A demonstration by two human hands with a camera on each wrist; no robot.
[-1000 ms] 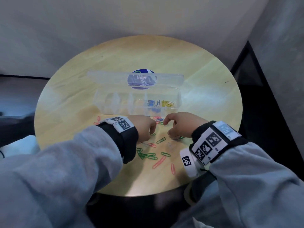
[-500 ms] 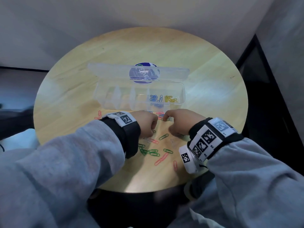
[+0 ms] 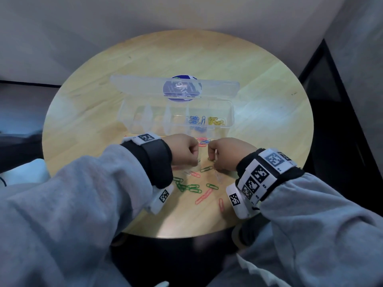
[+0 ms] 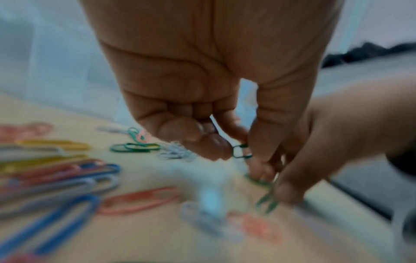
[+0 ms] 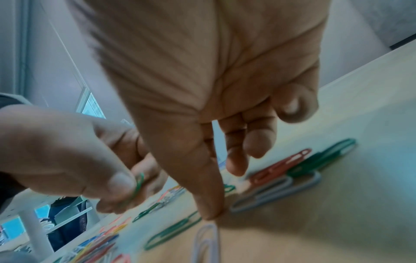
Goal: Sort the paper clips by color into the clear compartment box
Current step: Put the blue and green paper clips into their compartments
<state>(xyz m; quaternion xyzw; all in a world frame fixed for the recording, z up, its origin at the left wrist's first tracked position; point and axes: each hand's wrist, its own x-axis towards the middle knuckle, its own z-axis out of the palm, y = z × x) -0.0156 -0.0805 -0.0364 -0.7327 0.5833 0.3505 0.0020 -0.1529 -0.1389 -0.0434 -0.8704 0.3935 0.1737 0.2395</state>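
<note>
The clear compartment box (image 3: 149, 127) stands open mid-table, its lid (image 3: 134, 83) tipped back. Blue clips (image 3: 195, 120) fill one compartment and yellow clips (image 3: 216, 121) the rightmost. Both hands hover over the loose pile just in front of it. My left hand (image 3: 186, 151) pinches a green clip (image 4: 242, 151) between thumb and fingertips. My right hand (image 3: 224, 154) has its thumb tip (image 5: 211, 213) down on the table at the end of a green clip (image 5: 175, 229). Its other fingers are bent above the table, and blur hides whether they pinch anything.
Green clips (image 3: 192, 187), red ones (image 3: 204, 196) and pale ones lie scattered on the round wooden table (image 3: 259, 100) between my wrists. More mixed colours lie by the box's front wall. A blue round sticker (image 3: 182, 89) shows through the lid. The table's near edge is close below my wrists.
Both hands stay over the same spot in the pile, with only small finger movements. The head view has shifted slightly.
</note>
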